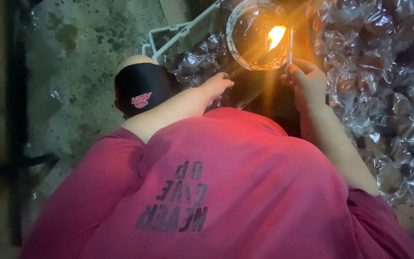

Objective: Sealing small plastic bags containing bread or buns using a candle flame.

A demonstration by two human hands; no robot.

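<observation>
Thin pale stick (291, 44) beside bright flame (276, 36)

The way ahead is blocked by a bowl (257, 36) with a flame (276, 36), set just beyond the right hand (305, 81) and left hand (215, 87). The right side is filled by heaped plastic bags (384, 86), and a white crate (178, 36) is wedged at upper left. Bare concrete floor (73, 72) is left open on the left, beside the knee (142, 86).
</observation>
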